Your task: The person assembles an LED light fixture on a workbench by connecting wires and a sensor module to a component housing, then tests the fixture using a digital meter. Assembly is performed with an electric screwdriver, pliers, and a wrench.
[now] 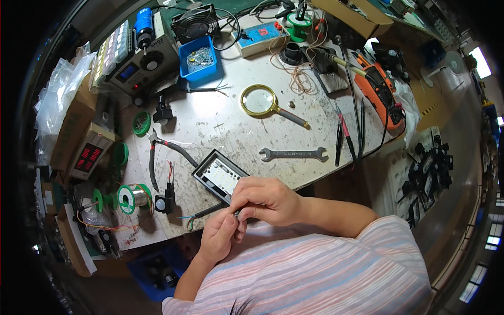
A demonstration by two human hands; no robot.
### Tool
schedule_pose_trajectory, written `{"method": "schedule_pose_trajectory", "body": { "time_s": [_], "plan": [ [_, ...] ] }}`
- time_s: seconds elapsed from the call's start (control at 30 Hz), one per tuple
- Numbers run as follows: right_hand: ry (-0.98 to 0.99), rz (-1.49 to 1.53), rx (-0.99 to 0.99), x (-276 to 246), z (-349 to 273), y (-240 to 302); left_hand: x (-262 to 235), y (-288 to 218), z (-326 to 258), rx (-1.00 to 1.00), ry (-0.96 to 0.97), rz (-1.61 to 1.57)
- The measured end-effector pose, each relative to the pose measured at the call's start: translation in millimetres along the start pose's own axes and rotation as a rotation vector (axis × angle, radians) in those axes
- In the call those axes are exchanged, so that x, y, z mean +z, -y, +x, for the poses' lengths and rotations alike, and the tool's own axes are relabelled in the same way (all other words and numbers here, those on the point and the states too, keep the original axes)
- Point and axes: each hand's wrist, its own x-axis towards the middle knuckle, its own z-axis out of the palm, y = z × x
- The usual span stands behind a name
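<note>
Two hands are counted, a left hand (219, 237) and a right hand (265, 200). One magnifying glass (261, 101), one open-ended spanner (294, 154), one pair of pliers (157, 152), one blue parts bin (198, 59), one orange multimeter (380, 89) and one solder spool (134, 198) are seen.

The fingers (247, 207) of both hands hide whatever small part they pinch, and they also cover the near corner of the flat lamp housing (218, 176).
</note>
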Motion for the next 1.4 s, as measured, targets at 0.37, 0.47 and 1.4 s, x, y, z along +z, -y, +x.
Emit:
{"method": "schedule_pose_trajectory", "body": {
  "time_s": [0.37, 0.47, 1.4],
  "plan": [
    [-0.081, 0.005, 0.101, -13, -24, 0, 18, -6, 17, -0.114, 0.040, 0.022],
    [-0.108, 0.031, 0.210, -15, -34, 0, 24, -2, 21, -0.127, 0.056, 0.072],
    [-0.254, -1.035, 0.301, -81, -23, -28, 12, 0, 58, 0.373, -0.271, 0.655]
  ]
}}
